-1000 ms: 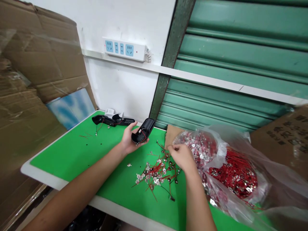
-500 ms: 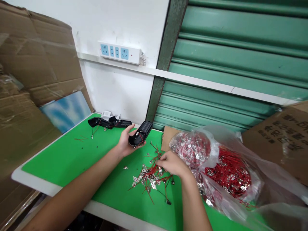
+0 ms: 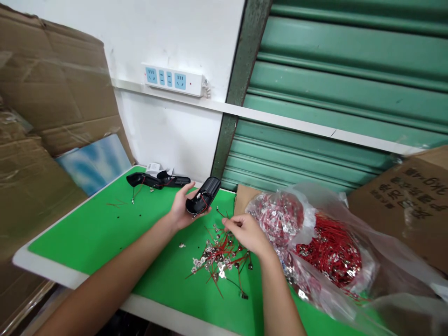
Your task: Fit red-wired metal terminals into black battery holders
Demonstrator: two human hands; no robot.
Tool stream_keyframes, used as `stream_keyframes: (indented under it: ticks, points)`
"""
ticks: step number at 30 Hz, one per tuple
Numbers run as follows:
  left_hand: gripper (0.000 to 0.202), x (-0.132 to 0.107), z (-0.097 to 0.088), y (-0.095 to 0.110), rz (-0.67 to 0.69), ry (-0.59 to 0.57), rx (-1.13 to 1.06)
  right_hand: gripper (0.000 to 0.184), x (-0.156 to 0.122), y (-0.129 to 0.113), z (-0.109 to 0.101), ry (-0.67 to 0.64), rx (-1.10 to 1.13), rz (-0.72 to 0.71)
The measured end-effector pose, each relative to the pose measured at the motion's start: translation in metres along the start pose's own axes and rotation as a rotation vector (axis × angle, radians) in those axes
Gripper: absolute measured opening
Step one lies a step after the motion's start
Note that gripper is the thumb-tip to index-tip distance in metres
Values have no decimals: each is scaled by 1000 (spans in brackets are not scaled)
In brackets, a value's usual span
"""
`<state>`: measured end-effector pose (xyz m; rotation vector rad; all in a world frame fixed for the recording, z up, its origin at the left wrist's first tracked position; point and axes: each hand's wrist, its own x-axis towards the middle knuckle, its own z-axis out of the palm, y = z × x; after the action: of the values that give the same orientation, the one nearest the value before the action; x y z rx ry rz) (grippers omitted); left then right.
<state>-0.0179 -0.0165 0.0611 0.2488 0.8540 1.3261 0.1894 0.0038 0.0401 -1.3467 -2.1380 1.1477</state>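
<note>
My left hand (image 3: 179, 208) is closed around a black plastic housing (image 3: 204, 196), tilted with its hollow side up. A thin red wire and small parts show inside the hollow. Just right of it, my right hand (image 3: 247, 232) pinches a thin wire (image 3: 220, 213) with a small tip pointing up and left. Below the fingers lies a loose pile of red wires with metal contact tabs (image 3: 219, 255) on the green table mat (image 3: 154, 275). A small dark part (image 3: 244, 295) on a wire lies at the pile's near edge.
More black housings (image 3: 143, 179) with wires lie at the table's back left. Clear plastic bags of red wires (image 3: 329, 249) fill the right side, before a cardboard box (image 3: 406, 200). Cardboard (image 3: 59, 84) stands at left; a power strip (image 3: 173, 80) is on the wall.
My right hand has risen slightly up and left from the pile, its fingertips pinching a wire. My left hand keeps hold of the black housing almost in place.
</note>
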Motion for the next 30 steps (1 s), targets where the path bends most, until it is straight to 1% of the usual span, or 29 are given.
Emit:
stream_keyframes:
  ticks: [3, 6, 8, 10, 14, 15, 16, 18, 21, 22, 25, 27, 30]
  points:
    - [41, 0, 1, 0, 1, -6, 12, 41, -2, -1, 2, 22, -11, -13]
    - [41, 0, 2, 1, 4, -3, 17, 36, -3, -3, 7, -16, -42, -29]
    - [41, -1, 2, 2, 2, -3, 14, 33, -3, -2, 8, -4, -75, -46]
    - [41, -1, 1, 3, 5, -4, 7, 32, -1, 1, 4, 102, -106, -61]
    - [40, -1, 1, 3, 14, -2, -4, 35, -2, 3, -17, 467, -186, -24]
    - [40, -1, 1, 3, 13, -3, -4, 37, -4, 2, -23, 529, -195, -8]
    - [40, -1, 2, 3, 8, -6, -3, 38, -8, 0, -28, 562, -191, 7]
    - [40, 0, 2, 2, -4, -20, -1, 40, -20, -6, -36, 538, -173, 27]
    - [38, 0, 2, 1, -11, -47, -9, 38, -46, -8, -37, 397, -258, 84]
    - [38, 0, 1, 1, -11, -56, -11, 37, -54, -7, -34, 366, -313, 137]
    - [37, 0, 0, 0, -15, -74, -15, 32, -74, 5, -23, 328, -440, 299]
    - [37, 1, -1, 0, -17, -89, -20, 31, -80, 16, -13, 303, -437, 342]
    - [36, 1, -2, 0, -15, -99, -17, 28, -80, 27, 1, 313, -363, 359]
